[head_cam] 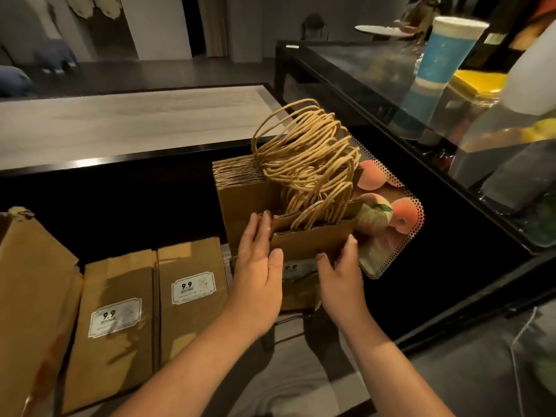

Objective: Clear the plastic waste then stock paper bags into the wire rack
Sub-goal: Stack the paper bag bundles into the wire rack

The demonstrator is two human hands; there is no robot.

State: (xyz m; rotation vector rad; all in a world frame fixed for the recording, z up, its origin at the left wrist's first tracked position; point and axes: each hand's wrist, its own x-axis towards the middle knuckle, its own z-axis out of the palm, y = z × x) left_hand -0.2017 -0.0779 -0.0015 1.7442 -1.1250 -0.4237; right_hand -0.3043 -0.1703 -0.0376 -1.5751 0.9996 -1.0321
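Kraft paper bags (255, 188) stand upright in a packed stack at centre, twisted-cord handles (304, 158) fanning toward 1 o'clock. Left hand (258, 266) lies flat against the front bunch; right hand (343, 272) curls round its edge. Labelled bags (192, 299) lie at 8 o'clock beside a dark table (120, 191).

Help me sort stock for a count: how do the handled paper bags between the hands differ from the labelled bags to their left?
The handled paper bags carry twisted paper handles; the labelled bags show none. The handled ones are packed in a thick stack; the labelled ones show broad fronts side by side. The labelled ones bear white 9.9 stickers. The left hand and right hand touch only the handled stack. Both kinds are brown paper.
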